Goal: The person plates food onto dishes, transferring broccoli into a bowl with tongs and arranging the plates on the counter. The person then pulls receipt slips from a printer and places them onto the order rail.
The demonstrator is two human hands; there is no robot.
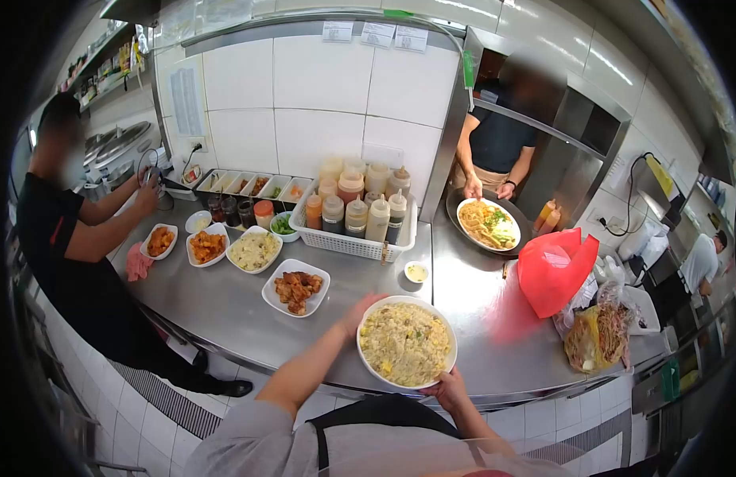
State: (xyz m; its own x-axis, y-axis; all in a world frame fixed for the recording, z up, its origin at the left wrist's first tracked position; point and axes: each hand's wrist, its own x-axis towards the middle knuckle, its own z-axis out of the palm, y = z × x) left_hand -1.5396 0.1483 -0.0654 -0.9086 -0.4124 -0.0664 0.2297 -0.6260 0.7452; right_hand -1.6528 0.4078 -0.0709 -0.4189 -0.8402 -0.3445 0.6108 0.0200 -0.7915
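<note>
Bright, even overhead light fills the scene, glaring softly off the curved stainless-steel counter [225, 310] and glossy white wall tiles [320, 87]. Strong fisheye bending warps the edges (corners fall black), and faces at upper left and upper centre are blurred.

The left hand [358, 312] is mostly hidden behind the rim of the fried rice plate [406, 343]. Fingertips of the right hand [446, 387] pass under the plate, out of sight. Labels on the sauce bottles [357, 215] are too small to read. Wall notes [377, 33] are illegible.
</note>
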